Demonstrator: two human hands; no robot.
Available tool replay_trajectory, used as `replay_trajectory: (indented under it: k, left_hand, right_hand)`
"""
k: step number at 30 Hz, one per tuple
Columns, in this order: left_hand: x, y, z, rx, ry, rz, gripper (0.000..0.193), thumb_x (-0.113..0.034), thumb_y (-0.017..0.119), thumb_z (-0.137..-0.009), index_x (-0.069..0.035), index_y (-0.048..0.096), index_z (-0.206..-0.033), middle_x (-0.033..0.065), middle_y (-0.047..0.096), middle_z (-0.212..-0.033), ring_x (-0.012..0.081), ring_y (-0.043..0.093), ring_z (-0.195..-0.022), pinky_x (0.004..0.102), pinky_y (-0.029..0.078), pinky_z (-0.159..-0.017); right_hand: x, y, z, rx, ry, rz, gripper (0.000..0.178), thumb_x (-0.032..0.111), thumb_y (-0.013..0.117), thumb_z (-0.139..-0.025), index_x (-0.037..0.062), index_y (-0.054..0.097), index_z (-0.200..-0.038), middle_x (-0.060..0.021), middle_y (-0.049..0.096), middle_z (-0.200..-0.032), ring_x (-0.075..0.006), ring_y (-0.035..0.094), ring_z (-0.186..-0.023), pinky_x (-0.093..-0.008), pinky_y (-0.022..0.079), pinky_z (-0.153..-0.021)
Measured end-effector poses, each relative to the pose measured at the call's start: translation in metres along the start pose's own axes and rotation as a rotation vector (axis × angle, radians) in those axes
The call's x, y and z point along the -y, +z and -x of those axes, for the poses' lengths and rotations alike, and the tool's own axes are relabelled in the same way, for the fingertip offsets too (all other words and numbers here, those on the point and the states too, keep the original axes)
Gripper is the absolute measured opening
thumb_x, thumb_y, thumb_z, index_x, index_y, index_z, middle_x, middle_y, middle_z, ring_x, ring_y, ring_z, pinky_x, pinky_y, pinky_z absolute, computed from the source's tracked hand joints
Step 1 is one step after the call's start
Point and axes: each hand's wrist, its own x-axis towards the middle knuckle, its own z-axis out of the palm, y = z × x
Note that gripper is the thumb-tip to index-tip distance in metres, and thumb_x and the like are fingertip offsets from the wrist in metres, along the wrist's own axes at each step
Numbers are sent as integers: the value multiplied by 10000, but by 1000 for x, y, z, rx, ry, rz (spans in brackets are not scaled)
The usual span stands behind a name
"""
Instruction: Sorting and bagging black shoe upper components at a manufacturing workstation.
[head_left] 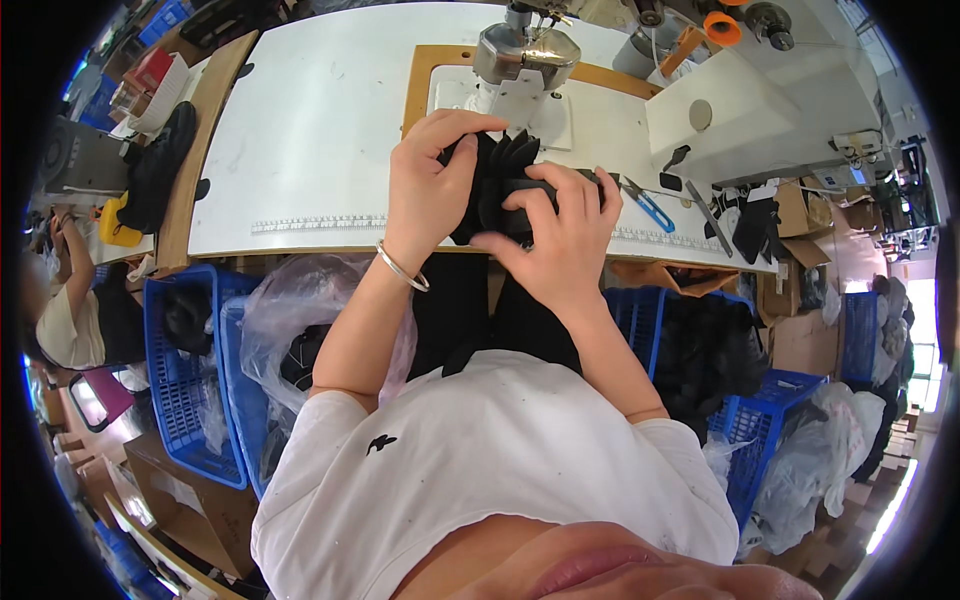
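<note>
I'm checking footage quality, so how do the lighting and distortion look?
Head view: the table bows along its front edge, corners black out; head view: the window at right is washed out, the held black cloth loses detail in places.

Blue crate (190, 445) and cardboard box (215, 520) at left; beyond, white basket (165, 97) and yellow object (118, 224), perhaps a container.

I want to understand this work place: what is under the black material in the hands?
White tabletop shows around the black material; what lies directly beneath cannot be seen, because material and fingers cover it.
</note>
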Motion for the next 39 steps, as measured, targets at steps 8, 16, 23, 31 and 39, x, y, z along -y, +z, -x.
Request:
replay_trajectory:
  k: [8, 16, 23, 31, 39]
  left_hand:
    - [6, -1, -5, -5, 41, 46, 277, 77, 525, -882, -40, 751, -993, 97, 713, -979, 197, 663, -891, 290, 503, -769]
    - [3, 5, 2, -49, 79, 2, 235, 82, 542, -864, -32, 746, -893, 96, 719, -980, 243, 671, -902, 314, 523, -769]
    - [3, 5, 3, -47, 102, -9, 223, 88, 553, -856, -32, 735, -902, 100, 719, -977, 264, 673, -910, 329, 529, -786]
    - [4, 4, 2, -57, 114, -13, 214, 90, 551, -864, -25, 727, -905, 99, 718, -966, 246, 672, -891, 314, 522, -774]
    - [16, -3, -3, -69, 88, 60, 220, 91, 540, -872, -18, 723, -926, 93, 713, -945, 202, 667, -856, 286, 509, -756]
  right_hand:
    - [-5, 7, 7, -95, 10, 42, 172, 174, 753, -807, 165, 647, -942, -6, 591, -1091, -235, 551, -1061, -556, 298, -1074]
    - [10, 6, -10, -45, 113, 87, 295, 384, 807, -758, 132, 653, -756, -17, 575, -1006, -241, 535, -1009, -552, 308, -1059]
    - [9, 5, -12, -42, 111, 99, 162, 208, 754, -769, 113, 623, -782, -36, 581, -995, -261, 540, -1001, -510, 315, -1060]
    - [1, -2, -15, 18, 148, -157, 191, 34, 641, -792, 119, 592, -956, -53, 594, -1010, -258, 545, -1015, -470, 283, -1071]
    - [-3, -14, -12, 97, 61, -80, 392, -29, 602, -779, 199, 699, -1083, 9, 588, -1081, -227, 526, -1041, -480, 287, -1063]
